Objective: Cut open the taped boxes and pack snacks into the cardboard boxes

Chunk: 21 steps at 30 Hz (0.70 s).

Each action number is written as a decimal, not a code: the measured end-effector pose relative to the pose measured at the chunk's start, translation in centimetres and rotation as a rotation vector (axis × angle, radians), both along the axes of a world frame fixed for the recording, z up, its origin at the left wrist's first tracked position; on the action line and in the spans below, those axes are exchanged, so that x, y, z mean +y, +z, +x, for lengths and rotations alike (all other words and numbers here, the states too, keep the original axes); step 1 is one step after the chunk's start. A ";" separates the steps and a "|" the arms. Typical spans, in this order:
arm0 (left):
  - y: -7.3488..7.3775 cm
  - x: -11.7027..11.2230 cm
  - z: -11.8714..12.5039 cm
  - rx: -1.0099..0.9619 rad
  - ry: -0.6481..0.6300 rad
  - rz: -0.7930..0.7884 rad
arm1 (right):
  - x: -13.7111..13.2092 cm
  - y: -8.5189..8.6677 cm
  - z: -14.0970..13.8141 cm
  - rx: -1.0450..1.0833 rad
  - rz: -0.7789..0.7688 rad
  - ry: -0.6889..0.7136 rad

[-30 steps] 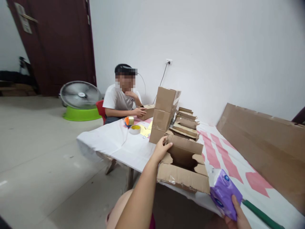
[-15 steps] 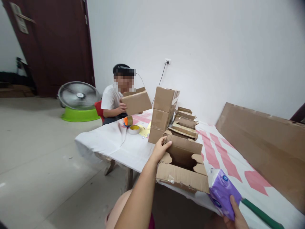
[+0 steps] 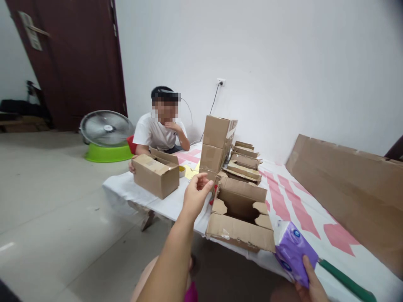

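Fingers of the right hand clamped a block-shaped purple pack in glossy plastic at near right. The left hand, fingers curled, thumb apart, hung just left of 1 open, rough-edged cardboard box.

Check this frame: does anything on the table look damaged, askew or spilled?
Yes, slight damage: the nearest open box has a ragged, torn-looking edge along its front flap, with a shiny patch, probably tape, on it. That looks odd beside the stacked boxes' straighter edges. No spill is visible.
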<state>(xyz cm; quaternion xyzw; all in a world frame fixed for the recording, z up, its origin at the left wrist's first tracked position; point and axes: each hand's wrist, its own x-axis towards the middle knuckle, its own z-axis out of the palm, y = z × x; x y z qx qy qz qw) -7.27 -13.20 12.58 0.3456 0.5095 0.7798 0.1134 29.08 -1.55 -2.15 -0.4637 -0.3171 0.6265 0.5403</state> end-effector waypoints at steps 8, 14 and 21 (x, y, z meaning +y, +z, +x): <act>3.7 -8.4 6.6 0.808 -1.423 -0.404 | -0.2 0.0 -0.2 0.033 0.020 0.001; -3.5 -3.1 12.7 1.307 -0.704 -0.836 | 0.1 -0.3 -0.2 0.061 0.045 0.037; -8.4 0.6 10.6 0.881 -0.440 -0.979 | -0.6 0.1 -0.7 0.084 0.071 0.039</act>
